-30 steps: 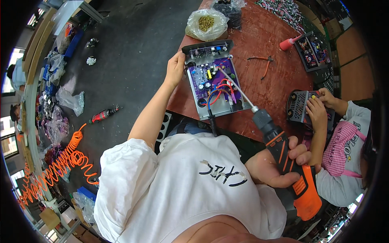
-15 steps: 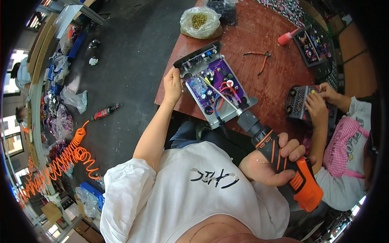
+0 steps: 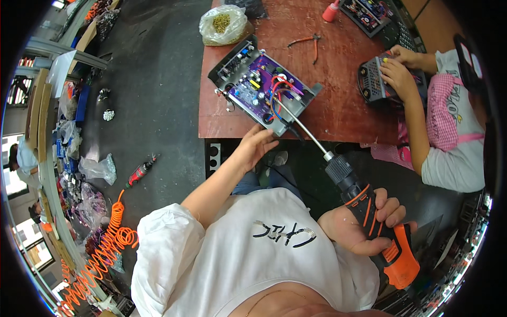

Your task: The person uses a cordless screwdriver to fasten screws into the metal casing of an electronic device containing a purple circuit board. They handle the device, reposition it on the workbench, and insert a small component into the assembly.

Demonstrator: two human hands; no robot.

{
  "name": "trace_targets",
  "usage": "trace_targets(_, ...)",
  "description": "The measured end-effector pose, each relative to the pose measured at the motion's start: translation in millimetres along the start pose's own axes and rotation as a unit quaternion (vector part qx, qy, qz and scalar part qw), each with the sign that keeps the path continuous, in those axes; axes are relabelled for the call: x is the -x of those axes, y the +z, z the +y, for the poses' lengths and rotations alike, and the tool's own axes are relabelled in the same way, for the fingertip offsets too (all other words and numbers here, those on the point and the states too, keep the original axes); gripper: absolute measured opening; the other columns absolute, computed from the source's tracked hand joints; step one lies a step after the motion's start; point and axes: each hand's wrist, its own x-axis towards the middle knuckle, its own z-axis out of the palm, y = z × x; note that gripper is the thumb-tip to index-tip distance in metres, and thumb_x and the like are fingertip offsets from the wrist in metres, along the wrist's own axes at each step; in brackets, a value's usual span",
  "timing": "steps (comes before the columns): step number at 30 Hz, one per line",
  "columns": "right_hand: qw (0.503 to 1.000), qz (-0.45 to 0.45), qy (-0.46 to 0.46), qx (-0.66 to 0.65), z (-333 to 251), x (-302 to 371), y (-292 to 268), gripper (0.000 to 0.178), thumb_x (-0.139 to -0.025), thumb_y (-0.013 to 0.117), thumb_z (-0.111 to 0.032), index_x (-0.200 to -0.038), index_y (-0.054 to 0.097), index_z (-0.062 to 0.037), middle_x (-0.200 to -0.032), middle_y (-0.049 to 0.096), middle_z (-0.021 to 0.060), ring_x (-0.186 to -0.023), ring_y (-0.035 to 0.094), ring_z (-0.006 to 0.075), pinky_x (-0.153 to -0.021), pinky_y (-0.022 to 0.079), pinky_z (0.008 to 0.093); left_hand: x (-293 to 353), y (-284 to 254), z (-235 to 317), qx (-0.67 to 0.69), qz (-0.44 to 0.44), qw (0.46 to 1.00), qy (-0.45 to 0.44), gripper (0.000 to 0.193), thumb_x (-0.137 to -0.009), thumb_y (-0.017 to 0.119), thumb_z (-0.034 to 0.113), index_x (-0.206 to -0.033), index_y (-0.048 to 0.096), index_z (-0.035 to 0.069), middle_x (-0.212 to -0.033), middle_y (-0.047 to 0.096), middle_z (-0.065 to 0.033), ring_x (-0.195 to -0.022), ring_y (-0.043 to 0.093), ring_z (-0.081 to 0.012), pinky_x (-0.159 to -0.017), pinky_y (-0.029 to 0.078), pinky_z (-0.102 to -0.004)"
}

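An open metal chassis [image 3: 309, 100] with a purple circuit board [image 3: 266, 79] and red and blue wires lies tilted at the table's near edge. Next to its near corner is my left hand [image 3: 252, 149], fingers apart, the fingertips at the metal edge; it does not wrap round the chassis. My right hand [image 3: 364, 222] is closed round the grip of a black and orange cordless screwdriver [image 3: 348, 182]. Its long bit reaches over the chassis among the wires; I cannot tell whether the tip touches a screw.
On the red table [image 3: 338, 111] are pliers [image 3: 314, 45], a bag of brass-coloured screws [image 3: 224, 26] and a red bottle [image 3: 330, 11]. At right a co-worker's hands [image 3: 398, 76] rest on a vented metal case [image 3: 374, 82]. A red tool [image 3: 141, 171] with a coiled orange hose lies at left.
My left hand has let go of the chassis's left side and come down to its near corner. The chassis sits farther onto the table, and the screwdriver bit has drawn back toward me.
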Motion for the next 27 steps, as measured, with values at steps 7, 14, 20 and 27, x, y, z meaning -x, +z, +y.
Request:
trace_targets(7,1.0,-0.007,0.006,0.002,-15,-9,-24,0.059,-0.087,0.061,-0.022,-0.136,0.03,-0.0097,-0.094,0.046,0.0057,-0.079,0.049,0.0163,-0.072,0.041,0.0343,-51,49,-39,0.07,-0.006,0.997,0.043,0.037,-0.087,0.062,0.013,-0.118,0.047,0.001,-0.113,0.056,-0.0119,-0.111,0.055,-0.027,-0.097,0.045,-0.0426)
trace_targets(14,0.995,0.085,0.037,-0.033,-11,-12,-70,0.046,-0.085,0.062,-0.021,-0.125,0.044,-0.0068,-0.09,0.048,0.0056,-0.08,0.046,0.0181,-0.075,0.036,0.0349,2,40,18,-0.423,0.085,0.9,0.063,0.023,-0.092,0.058,0.016,-0.107,0.059,-0.002,-0.104,0.063,-0.0101,-0.095,0.062,-0.0164,-0.077,0.053,-0.0278)
trace_targets(20,0.96,0.179,0.182,-0.116,26,18,-83,0.044,-0.093,0.051,-0.022,-0.132,0.033,-0.0114,-0.098,0.054,0.0048,-0.085,0.052,0.0177,-0.077,0.042,0.0361,-10,40,155,-0.619,0.274,0.687,0.265,0.043,-0.089,0.062,0.037,-0.115,0.058,0.002,-0.109,0.066,-0.0101,-0.098,0.062,-0.018,-0.081,0.048,-0.0333)
trace_targets(27,0.894,0.339,0.288,-0.054,75,51,-58,0.045,-0.091,0.056,-0.02,-0.129,0.036,-0.0093,-0.09,0.056,0.0036,-0.08,0.056,0.0164,-0.08,0.047,0.0399,-51,53,185,-0.556,0.127,0.813,-0.112,0.048,-0.086,0.065,0.036,-0.117,0.055,0.001,-0.103,0.068,-0.0079,-0.087,0.068,-0.0196,-0.078,0.054,-0.036)
